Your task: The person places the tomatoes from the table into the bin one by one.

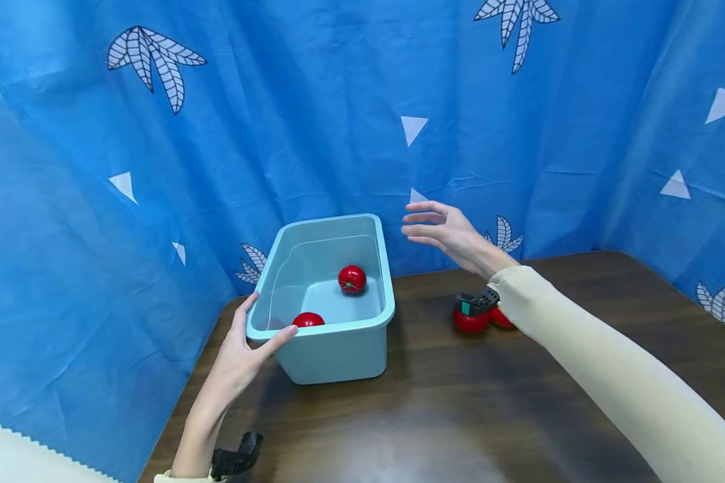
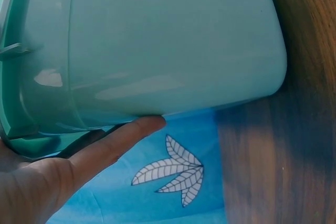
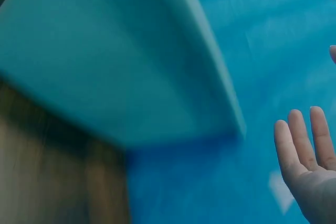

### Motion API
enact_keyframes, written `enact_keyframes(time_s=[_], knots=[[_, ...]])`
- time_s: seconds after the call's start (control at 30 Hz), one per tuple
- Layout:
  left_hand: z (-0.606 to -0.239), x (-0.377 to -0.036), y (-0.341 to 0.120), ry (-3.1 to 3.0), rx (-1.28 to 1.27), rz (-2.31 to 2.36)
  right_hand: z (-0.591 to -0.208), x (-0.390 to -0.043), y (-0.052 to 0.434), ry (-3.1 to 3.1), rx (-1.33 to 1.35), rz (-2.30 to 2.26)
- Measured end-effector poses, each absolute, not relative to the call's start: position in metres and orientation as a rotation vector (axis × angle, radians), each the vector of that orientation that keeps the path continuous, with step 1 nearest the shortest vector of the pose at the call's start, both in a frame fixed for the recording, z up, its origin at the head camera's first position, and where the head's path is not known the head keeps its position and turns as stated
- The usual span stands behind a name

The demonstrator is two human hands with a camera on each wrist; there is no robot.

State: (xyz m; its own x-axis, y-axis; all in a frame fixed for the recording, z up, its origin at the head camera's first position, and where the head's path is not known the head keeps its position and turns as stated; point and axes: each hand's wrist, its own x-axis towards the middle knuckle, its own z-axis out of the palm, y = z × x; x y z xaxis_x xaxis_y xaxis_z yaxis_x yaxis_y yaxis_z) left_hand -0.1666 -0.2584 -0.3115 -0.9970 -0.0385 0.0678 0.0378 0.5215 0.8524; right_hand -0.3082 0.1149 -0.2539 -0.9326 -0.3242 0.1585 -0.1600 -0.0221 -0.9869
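Bin: pale teal tub fills upper frame.
Left hand: lower left, finger against tub's underside edge.
Table: right.
Cloth: blue, leaf print.

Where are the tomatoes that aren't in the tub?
In the head view, two red tomatoes sit on the dark wooden table, right of the light blue tub and partly hidden behind the right sleeve.
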Motion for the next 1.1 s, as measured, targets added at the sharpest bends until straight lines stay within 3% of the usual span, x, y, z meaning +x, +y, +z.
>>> enact_keyframes(time_s=[0.27,0.53,1.1], knots=[[-0.312,-0.165,-0.260,-2.681,-0.007,-1.495,-0.313,-0.290,0.204,2.133,-0.264,-2.112],[-0.313,-0.166,-0.260,-2.699,-0.025,-1.462,-0.359,-0.277,0.254,2.355,-0.094,-1.894],[-0.315,-0.166,-0.257,-2.684,-0.024,-1.475,-0.394,-0.257,0.251,2.550,-0.033,-1.650]])
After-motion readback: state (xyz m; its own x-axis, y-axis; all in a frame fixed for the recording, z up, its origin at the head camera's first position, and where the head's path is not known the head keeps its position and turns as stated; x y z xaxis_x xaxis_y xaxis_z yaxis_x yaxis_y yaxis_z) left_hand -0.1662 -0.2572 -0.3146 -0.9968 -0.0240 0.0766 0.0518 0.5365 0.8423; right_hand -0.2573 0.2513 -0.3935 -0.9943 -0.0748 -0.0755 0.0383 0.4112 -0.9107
